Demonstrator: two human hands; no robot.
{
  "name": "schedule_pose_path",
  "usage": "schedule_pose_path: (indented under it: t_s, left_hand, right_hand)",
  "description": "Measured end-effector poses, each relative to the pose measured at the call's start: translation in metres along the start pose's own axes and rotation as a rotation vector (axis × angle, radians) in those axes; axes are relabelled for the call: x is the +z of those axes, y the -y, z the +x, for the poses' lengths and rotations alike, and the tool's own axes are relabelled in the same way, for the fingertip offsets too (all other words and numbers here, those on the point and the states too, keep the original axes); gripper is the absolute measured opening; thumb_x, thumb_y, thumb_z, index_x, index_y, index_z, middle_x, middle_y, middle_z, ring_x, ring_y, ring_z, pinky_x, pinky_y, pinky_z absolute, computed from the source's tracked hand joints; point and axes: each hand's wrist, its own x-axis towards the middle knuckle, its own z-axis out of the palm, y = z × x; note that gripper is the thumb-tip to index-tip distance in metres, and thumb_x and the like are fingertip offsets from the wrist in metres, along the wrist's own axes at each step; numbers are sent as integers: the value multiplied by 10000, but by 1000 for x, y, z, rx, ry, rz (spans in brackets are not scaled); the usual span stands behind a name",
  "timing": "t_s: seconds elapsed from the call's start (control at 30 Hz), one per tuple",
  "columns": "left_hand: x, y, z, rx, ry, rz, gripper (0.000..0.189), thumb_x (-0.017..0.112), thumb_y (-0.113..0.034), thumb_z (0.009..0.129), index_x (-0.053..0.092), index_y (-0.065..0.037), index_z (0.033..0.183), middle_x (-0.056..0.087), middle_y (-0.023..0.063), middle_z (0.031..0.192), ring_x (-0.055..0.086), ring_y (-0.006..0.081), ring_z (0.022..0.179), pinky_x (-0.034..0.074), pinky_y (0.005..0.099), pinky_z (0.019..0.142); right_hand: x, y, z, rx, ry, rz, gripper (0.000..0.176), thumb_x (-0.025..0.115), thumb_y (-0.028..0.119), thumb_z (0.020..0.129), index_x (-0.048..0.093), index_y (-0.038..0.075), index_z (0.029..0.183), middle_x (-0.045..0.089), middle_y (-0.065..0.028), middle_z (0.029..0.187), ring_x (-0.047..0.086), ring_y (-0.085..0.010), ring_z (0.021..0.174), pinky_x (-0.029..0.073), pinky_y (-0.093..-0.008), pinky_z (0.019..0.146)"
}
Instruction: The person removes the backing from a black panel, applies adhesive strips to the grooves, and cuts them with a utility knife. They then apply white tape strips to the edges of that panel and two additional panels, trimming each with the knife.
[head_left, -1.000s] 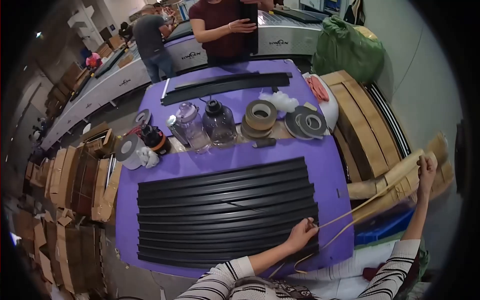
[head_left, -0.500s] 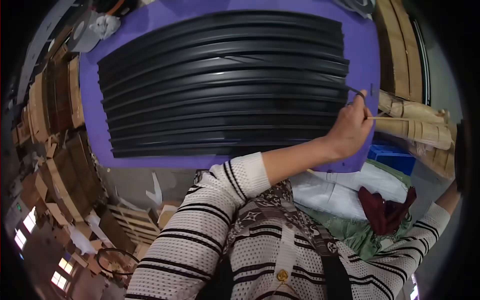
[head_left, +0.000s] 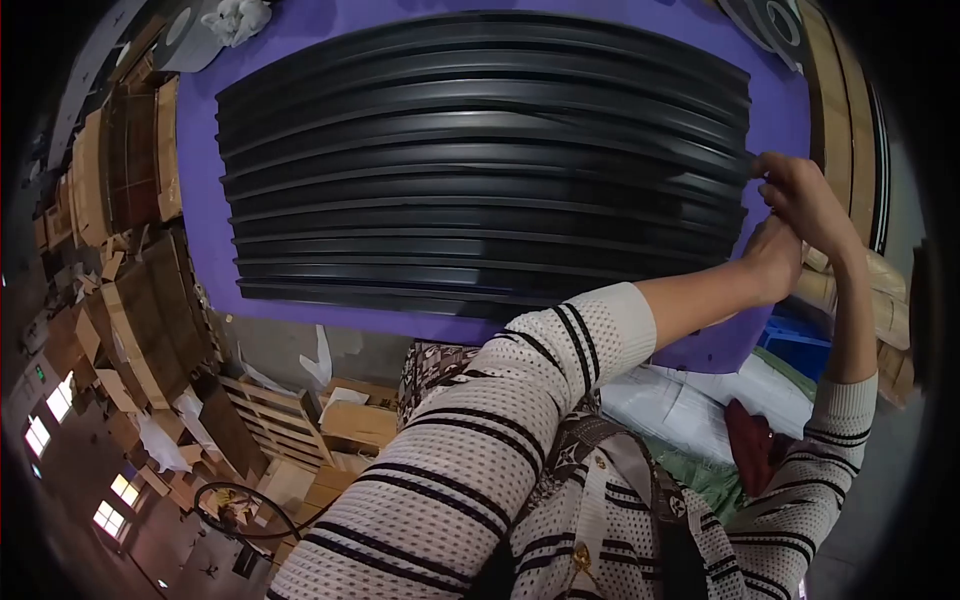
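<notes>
Long black ribbed strips [head_left: 480, 160] lie side by side across a purple table top [head_left: 205, 240]. At their right end is my right hand [head_left: 808, 200], its fingers bent and pressed together by the strip ends; what they grip is too small to make out. My left hand [head_left: 775, 262] is just below it, touching or overlapping it, with the fingers mostly hidden behind the right hand. The left forearm crosses in front of the table's near edge.
Grey rolls [head_left: 780, 22] stand at the table's upper right, beside long cardboard packages [head_left: 848, 110]. A blue crate [head_left: 795, 345] and white wrapped bundles [head_left: 670, 405] are below right. Cardboard boxes [head_left: 150, 330] and a wooden pallet [head_left: 265, 425] are at left.
My right hand has come in from the far right to the strip ends, beside my left hand. The view has shifted, and the thin cord seen at my left hand no longer shows.
</notes>
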Motion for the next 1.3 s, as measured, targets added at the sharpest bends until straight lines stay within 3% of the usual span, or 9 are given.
schedule_pose_path:
  t_s: [0.17,0.23,0.3,0.4,0.53,0.63,0.9,1.1,1.3]
  left_hand:
    - [-90,2,-29,99,94,520,306,560,-259,704,543,31,796,555,210,848,538,341,826,434,405,712]
    - [-159,45,-48,371,-243,610,177,550,-147,740,557,-22,866,559,151,867,529,306,832,421,367,732]
    - [-239,63,-65,318,-453,867,187,563,-40,729,571,-49,916,541,142,860,500,277,840,401,358,739]
    - [-338,79,-76,414,-553,1261,162,596,-41,740,618,-72,897,541,56,867,482,196,841,388,267,741]
    - [-406,115,-79,222,-484,852,117,608,-52,743,626,-51,859,547,43,870,478,152,853,376,242,759]
    - [-419,122,-81,116,-430,670,85,587,-54,769,617,-24,843,533,30,832,475,126,857,366,221,767]
    - [-421,117,-84,67,-403,740,86,567,-84,793,603,-25,844,521,24,863,469,118,848,361,227,775]
    - [-416,113,-84,70,-396,790,77,572,-90,789,602,-30,826,515,16,846,464,116,837,353,219,769]
    - [-418,115,-83,79,-409,764,66,577,-79,783,600,-31,821,511,17,834,463,112,827,352,216,765]
  right_hand:
    - [47,-29,12,0,-271,755,156,448,84,833,528,-5,932,490,6,679,432,-65,580,390,-203,544]
    - [62,-30,13,125,-341,1024,169,451,88,833,534,5,956,478,7,667,417,-49,569,377,-192,524]
    - [80,-44,17,83,-407,1404,173,482,102,825,544,18,963,478,16,653,405,-36,550,365,-181,503]
    - [80,-51,19,228,-523,1330,157,530,97,798,557,25,935,488,30,644,405,-25,529,364,-173,491]
    - [96,-81,32,145,-630,723,119,586,98,762,582,28,857,519,23,617,441,-43,530,369,-186,494]
    - [111,-92,39,223,-551,716,108,574,78,782,577,8,864,531,33,704,456,-33,636,373,-158,567]
    - [121,-89,59,351,-897,543,115,607,125,732,582,31,794,576,-65,632,547,-147,572,426,-251,538]
    - [111,-90,60,379,-765,404,118,593,139,729,574,31,772,578,-90,667,557,-207,596,436,-288,564]
    - [111,-93,56,358,-772,313,118,587,113,760,554,4,788,519,-35,612,469,-86,580,398,-216,556]
